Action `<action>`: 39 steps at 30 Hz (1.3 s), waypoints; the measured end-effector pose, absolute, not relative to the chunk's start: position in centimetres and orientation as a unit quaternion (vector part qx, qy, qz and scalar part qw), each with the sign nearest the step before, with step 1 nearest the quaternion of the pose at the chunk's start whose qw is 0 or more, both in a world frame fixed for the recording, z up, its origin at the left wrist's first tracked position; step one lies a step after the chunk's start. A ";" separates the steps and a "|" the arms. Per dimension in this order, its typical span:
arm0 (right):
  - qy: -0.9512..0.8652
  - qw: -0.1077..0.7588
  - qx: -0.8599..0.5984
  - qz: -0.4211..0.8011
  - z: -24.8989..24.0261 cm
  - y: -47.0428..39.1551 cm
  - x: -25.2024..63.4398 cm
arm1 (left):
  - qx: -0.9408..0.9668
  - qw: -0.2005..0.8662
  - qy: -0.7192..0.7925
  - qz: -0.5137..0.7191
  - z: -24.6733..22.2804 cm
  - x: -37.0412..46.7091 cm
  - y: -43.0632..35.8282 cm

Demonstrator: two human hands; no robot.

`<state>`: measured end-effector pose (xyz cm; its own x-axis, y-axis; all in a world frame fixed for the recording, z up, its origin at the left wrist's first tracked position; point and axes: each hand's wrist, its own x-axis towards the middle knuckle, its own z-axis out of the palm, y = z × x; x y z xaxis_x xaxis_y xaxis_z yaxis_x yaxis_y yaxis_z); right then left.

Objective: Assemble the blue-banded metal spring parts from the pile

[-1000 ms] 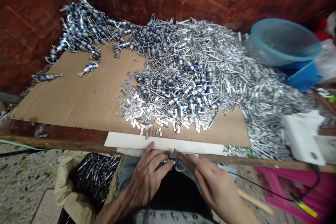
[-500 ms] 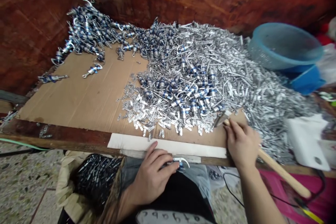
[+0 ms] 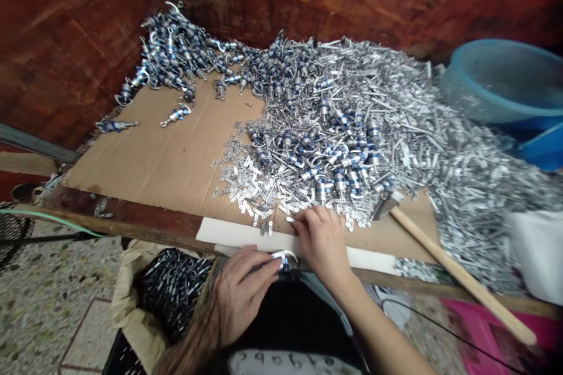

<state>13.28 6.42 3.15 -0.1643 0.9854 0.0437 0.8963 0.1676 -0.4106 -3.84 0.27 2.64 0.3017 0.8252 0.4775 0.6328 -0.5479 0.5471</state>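
Small workshop, we judge, set up for putting metal parts together by hand. Our left hand (image 3: 244, 290) grips a blue-banded metal piece (image 3: 284, 262) at the bench edge (image 3: 153, 222). Beyond that grip we see cardboard (image 3: 176, 152) laid as a work surface, scuffed, with a pile of similar pieces (image 3: 176, 50) at its far end. Our right hand (image 3: 323, 243) reaches small flat plates (image 3: 259, 181); past it, loose metal rods (image 3: 404, 99) heap up in bulk. Right of both hands: wooden-handled hammer (image 3: 460, 272), blue basin (image 3: 505, 82) farther off. Left of the grip, below bench level: open sack (image 3: 173, 290) of dark metal parts, speckled floor (image 3: 48, 299).
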 end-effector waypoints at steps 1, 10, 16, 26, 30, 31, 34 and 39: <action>-0.750 0.172 -0.615 0.170 3.5 6.1 13.9 | 0.793 0.126 0.464 0.375 2.6 -3.7 0.3; -0.824 0.264 -0.412 0.284 6.1 1.6 16.7 | 0.783 0.165 0.449 0.398 3.5 -2.2 1.6; -0.752 0.295 -0.457 0.371 5.0 1.5 18.0 | 0.715 0.323 0.453 0.422 4.2 -1.6 1.5; -0.792 0.300 -0.520 0.108 5.7 0.4 16.8 | 0.683 0.363 0.509 0.378 4.2 -0.9 1.1; -0.789 0.294 -0.527 0.114 5.8 0.5 16.8 | 0.702 0.363 0.496 0.359 4.9 -0.6 1.4; -0.792 0.282 -0.524 0.138 5.8 0.5 16.8 | 0.706 0.365 0.492 0.355 5.0 -0.6 1.4; -0.797 0.225 -0.508 0.239 5.7 0.5 16.9 | 0.720 0.367 0.477 0.347 5.0 -0.8 1.3; -0.750 0.151 -0.563 0.311 4.9 0.3 16.5 | 0.842 0.201 0.403 0.298 3.4 -1.3 0.8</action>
